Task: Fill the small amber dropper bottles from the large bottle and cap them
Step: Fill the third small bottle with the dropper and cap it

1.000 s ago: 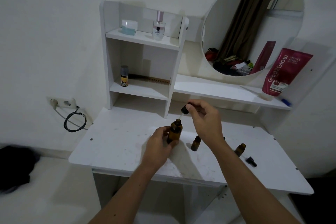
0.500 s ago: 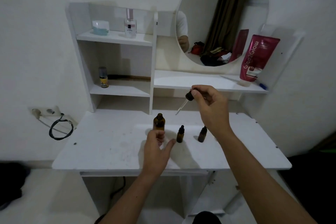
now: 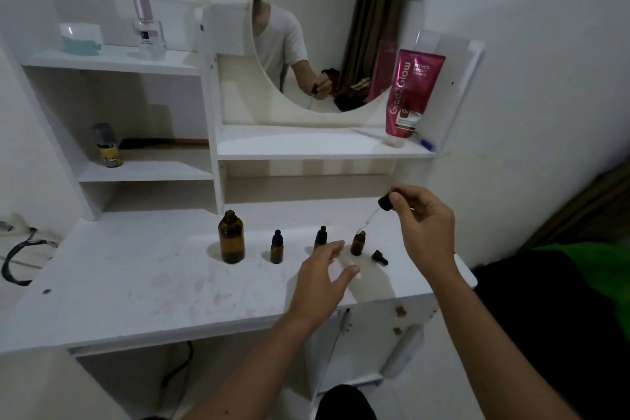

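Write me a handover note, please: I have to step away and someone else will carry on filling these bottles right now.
Right hand pinches the dropper, its tip over the open small bottle.
Left hand is open and holds nothing, reaching toward that bottle.
On the table: the large bottle stands uncapped at the left; two small bottles, and, stand capped; a loose cap lies beside the open bottle.
Done: two small bottles capped.
Left: fill the open bottle, cap it, then put the dropper back in the large bottle.
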